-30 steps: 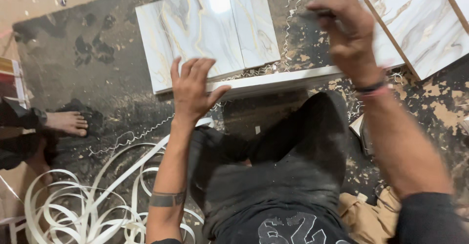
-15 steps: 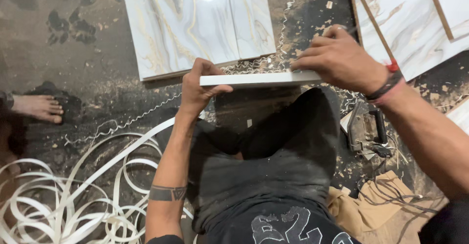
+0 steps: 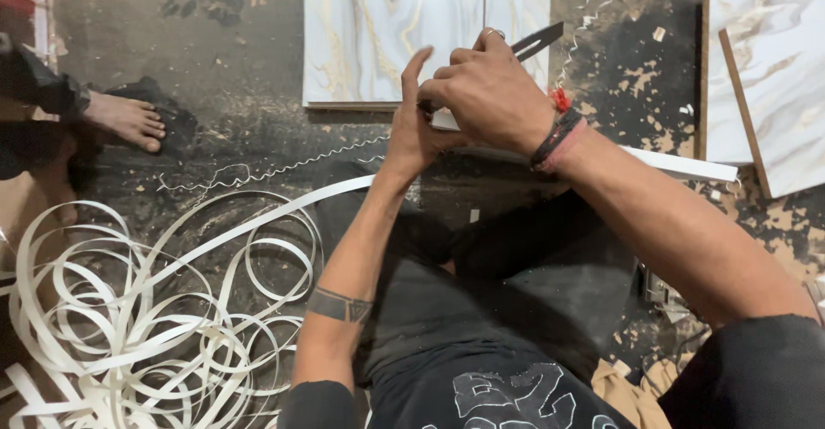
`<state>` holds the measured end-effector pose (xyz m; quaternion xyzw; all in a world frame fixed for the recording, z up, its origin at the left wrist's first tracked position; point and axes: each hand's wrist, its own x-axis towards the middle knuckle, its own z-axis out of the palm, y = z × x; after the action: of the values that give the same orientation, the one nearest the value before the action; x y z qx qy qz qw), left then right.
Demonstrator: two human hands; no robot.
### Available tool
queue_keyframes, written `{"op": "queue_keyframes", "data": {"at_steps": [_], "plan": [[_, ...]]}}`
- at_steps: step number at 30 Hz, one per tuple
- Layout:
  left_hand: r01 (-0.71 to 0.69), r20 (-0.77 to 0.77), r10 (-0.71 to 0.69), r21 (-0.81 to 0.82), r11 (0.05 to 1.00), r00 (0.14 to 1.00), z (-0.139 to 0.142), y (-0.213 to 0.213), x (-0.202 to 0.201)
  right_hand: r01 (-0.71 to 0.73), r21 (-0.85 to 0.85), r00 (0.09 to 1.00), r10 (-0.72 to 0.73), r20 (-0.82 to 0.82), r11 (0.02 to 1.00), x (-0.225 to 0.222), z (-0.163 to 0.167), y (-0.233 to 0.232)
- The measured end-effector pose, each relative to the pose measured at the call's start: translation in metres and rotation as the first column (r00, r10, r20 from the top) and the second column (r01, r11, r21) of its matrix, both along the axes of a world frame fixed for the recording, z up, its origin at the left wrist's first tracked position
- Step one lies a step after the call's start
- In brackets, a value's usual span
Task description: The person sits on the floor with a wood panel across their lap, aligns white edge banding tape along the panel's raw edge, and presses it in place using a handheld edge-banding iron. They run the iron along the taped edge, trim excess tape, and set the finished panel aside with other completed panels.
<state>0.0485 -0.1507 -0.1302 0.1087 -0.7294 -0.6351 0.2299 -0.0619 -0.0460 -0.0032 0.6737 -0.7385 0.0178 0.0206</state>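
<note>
Right hand (image 3: 491, 94) is closed around a flat dark blade tool (image 3: 537, 40), its tip sticking out toward the upper right of the frame. Left hand (image 3: 414, 128) sits just beneath and touching it, fingers (image 3: 411, 72) up, pinching the near end of a long white board strip (image 3: 679, 164); how tight that pinch is can't be told, the right hand covers it. Strip's long axis runs left to right across mid-frame, tilting down to the right; most of its length lies right of both hands, passing under the right forearm. Both hands meet at the strip's left end, so neither is clearly nearer. Behind the hands, top centre: a marble-pattern panel (image 3: 361, 42) flat on the floor. Another marble panel (image 3: 773, 76) at upper right. Lower left: loose coil of white edge banding (image 3: 155, 326). Someone else's bare foot (image 3: 129, 119) at upper left
</note>
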Motion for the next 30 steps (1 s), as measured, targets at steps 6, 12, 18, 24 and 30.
{"op": "queue_keyframes", "data": {"at_steps": [6,12,18,24,30], "plan": [[0.06,-0.087,-0.045,0.178,0.982,0.995,0.012,-0.002,-0.003,0.244,-0.214,0.955,-0.195,0.224,0.946,-0.017,0.039,0.04],[-0.063,-0.179,-0.114,-0.758,0.649,0.977,0.071,-0.025,0.011,0.289,0.003,0.809,-0.246,0.535,0.957,0.006,0.037,0.187],[0.192,0.062,-0.246,-0.812,0.551,0.967,0.112,-0.015,0.003,-0.065,0.453,0.641,-0.311,0.701,0.889,0.097,-0.056,0.225],[0.227,0.076,-0.239,-0.664,0.712,0.968,0.078,-0.027,0.019,0.258,-0.194,0.854,-0.129,0.505,0.946,0.081,-0.019,0.207],[0.045,0.235,0.257,-0.813,0.58,0.937,0.0,-0.066,0.037,0.37,-0.213,0.917,-0.318,0.243,0.904,0.034,-0.007,0.159]]}}
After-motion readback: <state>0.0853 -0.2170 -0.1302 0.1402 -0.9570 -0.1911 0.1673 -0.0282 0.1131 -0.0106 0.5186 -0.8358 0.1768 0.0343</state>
